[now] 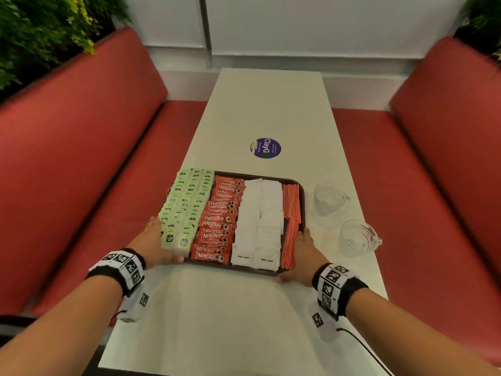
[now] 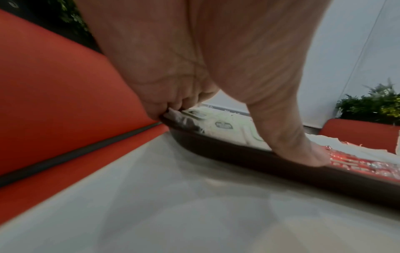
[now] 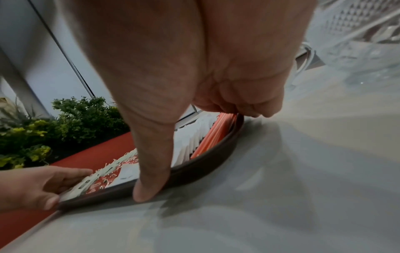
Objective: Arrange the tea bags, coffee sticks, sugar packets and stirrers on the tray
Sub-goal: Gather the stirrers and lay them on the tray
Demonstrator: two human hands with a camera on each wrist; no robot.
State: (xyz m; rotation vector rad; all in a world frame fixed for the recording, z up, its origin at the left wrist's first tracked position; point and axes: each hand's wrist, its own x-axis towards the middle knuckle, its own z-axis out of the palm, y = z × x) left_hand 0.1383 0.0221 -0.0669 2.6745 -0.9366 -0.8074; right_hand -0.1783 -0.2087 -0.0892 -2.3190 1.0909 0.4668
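Observation:
A dark brown tray (image 1: 302,204) lies on the white table (image 1: 244,321). It is filled in rows: green tea bags (image 1: 187,204) at the left, red coffee sticks (image 1: 221,221), white sugar packets (image 1: 260,221), and red stirrers (image 1: 290,213) at the right. My left hand (image 1: 158,241) grips the tray's near left corner, fingers curled at the left rim (image 2: 227,145) and thumb on the near rim. My right hand (image 1: 301,256) grips the near right corner, fingers curled over the rim (image 3: 205,164) beside the stirrers (image 3: 214,135), thumb on the near edge.
Two glass cups (image 1: 329,198) (image 1: 357,237) stand on the table just right of the tray. A round purple sticker (image 1: 265,148) lies beyond it. Red benches (image 1: 81,158) (image 1: 447,158) flank the table, with plants behind them.

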